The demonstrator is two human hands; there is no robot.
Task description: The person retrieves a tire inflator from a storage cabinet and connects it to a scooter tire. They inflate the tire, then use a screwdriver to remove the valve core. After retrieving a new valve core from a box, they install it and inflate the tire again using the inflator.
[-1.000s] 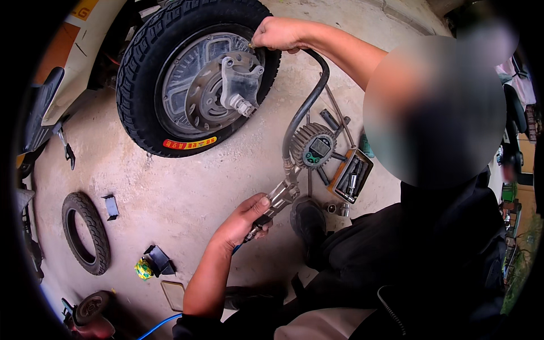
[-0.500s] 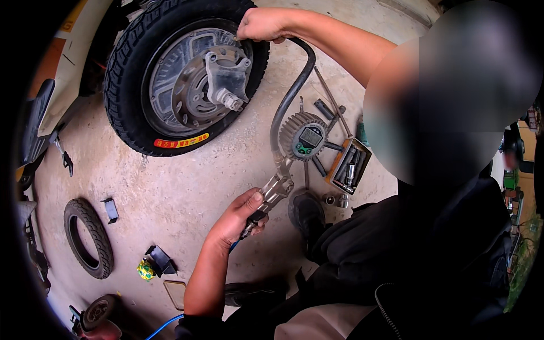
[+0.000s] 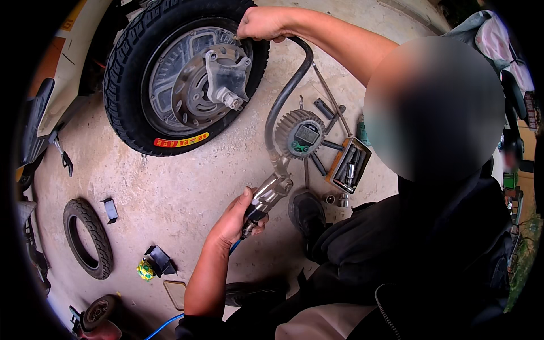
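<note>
My left hand (image 3: pixel 237 218) is closed around the metal handle of a tyre inflator gun (image 3: pixel 271 195), its thumb lying along the near side. A round digital gauge (image 3: pixel 306 135) with a ribbed grey guard sits at the gun's head. From there a black hose (image 3: pixel 286 93) curves up to my right hand (image 3: pixel 263 24). That hand grips the hose end against the wheel hub, near the rim; its fingertips hide the fitting. The wheel (image 3: pixel 195 79), with a black knobbly tyre, brake disc and caliper bracket, leans upright beside the vehicle.
An open box of sockets (image 3: pixel 350 164) lies on the concrete beside several wrenches and bars. Loose sockets (image 3: pixel 336 199) rest near my shoe (image 3: pixel 306 212). A bare tyre (image 3: pixel 89 238) and a dark open box (image 3: pixel 161 259) are at left. A blue air line (image 3: pixel 165 326) trails at the lower edge.
The thumb of my left hand has shifted back and up off the gun's lever. Gauge and hose have swung slightly left. My right hand stays at the wheel.
</note>
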